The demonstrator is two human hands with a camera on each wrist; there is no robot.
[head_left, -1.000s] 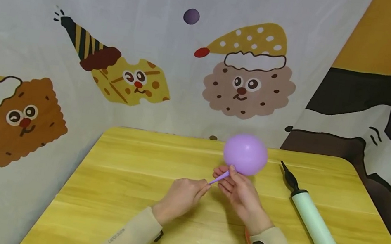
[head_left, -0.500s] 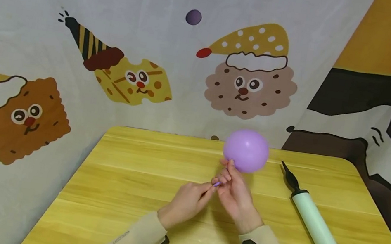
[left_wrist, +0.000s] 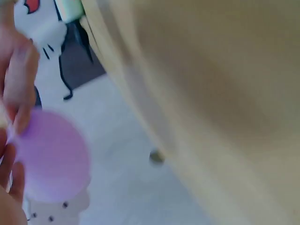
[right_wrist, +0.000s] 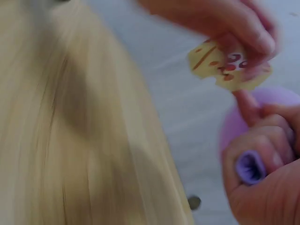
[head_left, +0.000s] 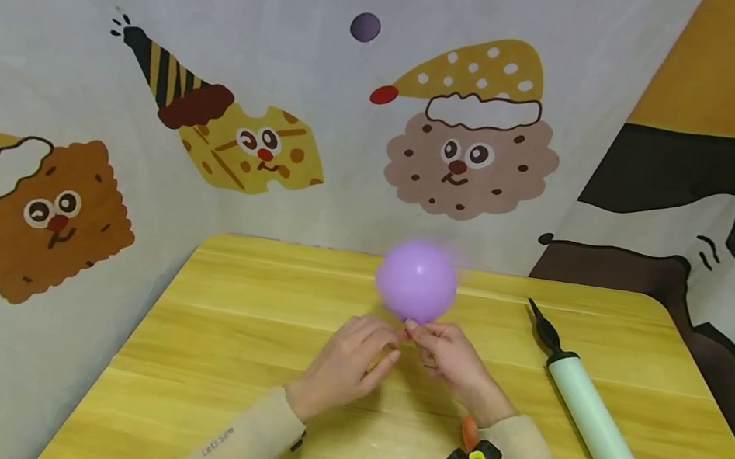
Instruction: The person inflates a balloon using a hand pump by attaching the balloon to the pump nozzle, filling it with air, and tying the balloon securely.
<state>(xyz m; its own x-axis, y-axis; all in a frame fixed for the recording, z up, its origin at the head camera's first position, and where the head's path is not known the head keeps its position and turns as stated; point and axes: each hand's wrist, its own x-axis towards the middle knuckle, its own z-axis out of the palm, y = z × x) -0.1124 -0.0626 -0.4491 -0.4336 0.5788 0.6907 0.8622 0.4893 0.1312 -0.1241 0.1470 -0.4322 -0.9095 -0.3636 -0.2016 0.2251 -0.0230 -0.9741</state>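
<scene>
A small inflated purple balloon is held up over the far part of the table. My right hand grips its neck just below the round body. In the right wrist view the balloon's rolled mouth pokes out between the curled fingers of that hand. Close on the other side is my left hand, its fingers loosely bent with nothing between them. Its fingertips lie near the neck and the right fingertips. In the left wrist view the balloon looks blurred, beside the left fingers.
A pale green hand pump with a black nozzle lies on the right of the wooden table. An orange item shows beside the right cuff. A cartoon-printed cloth hangs behind the table's far edge.
My left fingers have let go of the balloon's neck end, which they pinched before. The right hand has turned and taken the neck, and the balloon has swung to the left.
</scene>
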